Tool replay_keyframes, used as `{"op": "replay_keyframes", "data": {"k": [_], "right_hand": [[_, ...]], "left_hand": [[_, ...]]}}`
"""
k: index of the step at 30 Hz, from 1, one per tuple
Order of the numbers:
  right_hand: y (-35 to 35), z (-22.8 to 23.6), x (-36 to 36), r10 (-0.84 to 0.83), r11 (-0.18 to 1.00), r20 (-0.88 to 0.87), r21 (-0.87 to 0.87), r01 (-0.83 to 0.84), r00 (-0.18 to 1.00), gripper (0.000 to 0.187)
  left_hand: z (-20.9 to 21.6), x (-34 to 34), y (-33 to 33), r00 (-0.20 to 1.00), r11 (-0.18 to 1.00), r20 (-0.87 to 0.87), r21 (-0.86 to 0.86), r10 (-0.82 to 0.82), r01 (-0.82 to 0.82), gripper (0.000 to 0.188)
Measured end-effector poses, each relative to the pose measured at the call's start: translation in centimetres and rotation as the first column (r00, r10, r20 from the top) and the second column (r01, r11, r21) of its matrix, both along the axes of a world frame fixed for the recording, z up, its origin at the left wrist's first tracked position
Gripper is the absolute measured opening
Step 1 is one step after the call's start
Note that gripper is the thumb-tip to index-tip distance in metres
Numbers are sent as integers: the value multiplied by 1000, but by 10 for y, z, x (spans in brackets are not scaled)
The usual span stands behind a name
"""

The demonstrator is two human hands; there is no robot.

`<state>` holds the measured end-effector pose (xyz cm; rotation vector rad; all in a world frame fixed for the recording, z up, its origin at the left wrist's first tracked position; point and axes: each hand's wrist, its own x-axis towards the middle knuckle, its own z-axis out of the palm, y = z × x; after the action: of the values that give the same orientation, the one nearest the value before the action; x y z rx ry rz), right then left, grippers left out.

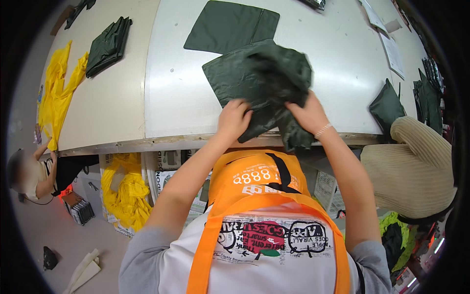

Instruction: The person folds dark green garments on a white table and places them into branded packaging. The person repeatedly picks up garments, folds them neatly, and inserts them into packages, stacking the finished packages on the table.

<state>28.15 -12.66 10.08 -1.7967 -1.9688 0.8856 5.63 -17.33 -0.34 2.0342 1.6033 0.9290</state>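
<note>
A dark green piece of fabric lies partly flat and partly bunched on the white table in front of me. Its upper right part is lifted and blurred by motion. My left hand grips the fabric's near left edge with curled fingers. On the other side, my right hand is closed around a bunched part, and a fold hangs below it over the table's front edge. Just beyond lies a flat dark green fabric pouch, which the bunched fabric slightly overlaps.
Folded dark green fabric and yellow fabric lie on the left; a co-worker holds the yellow end. Beneath the table, a crate holds yellow fabric. A person in a beige ribbed sleeve is close on my right. Papers lie far right.
</note>
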Motion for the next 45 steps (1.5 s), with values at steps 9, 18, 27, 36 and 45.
{"op": "replay_keyframes", "data": {"k": [9, 18, 27, 36, 45], "right_hand": [[-75, 6, 93, -292, 952, -245, -168, 256, 925, 47], [-86, 15, 35, 428, 899, 87, -141, -414, 900, 78], [-27, -43, 11, 110, 965, -53, -233, -119, 993, 74], [-14, 0, -20, 191, 950, 323, -297, -93, 927, 79], [-5, -20, -18, 106, 987, 270, 88, -134, 957, 27]], "left_hand": [[-48, 28, 40, 980, 994, -187, 72, -67, 81, 29], [2, -4, 82, 964, 975, 211, -116, -164, 192, 26], [11, -62, 38, 701, 922, 670, -384, 244, 46, 31], [54, -28, 46, 932, 939, 233, -273, 277, -210, 31], [97, 29, -19, 881, 772, -120, -545, -458, 327, 24]]}}
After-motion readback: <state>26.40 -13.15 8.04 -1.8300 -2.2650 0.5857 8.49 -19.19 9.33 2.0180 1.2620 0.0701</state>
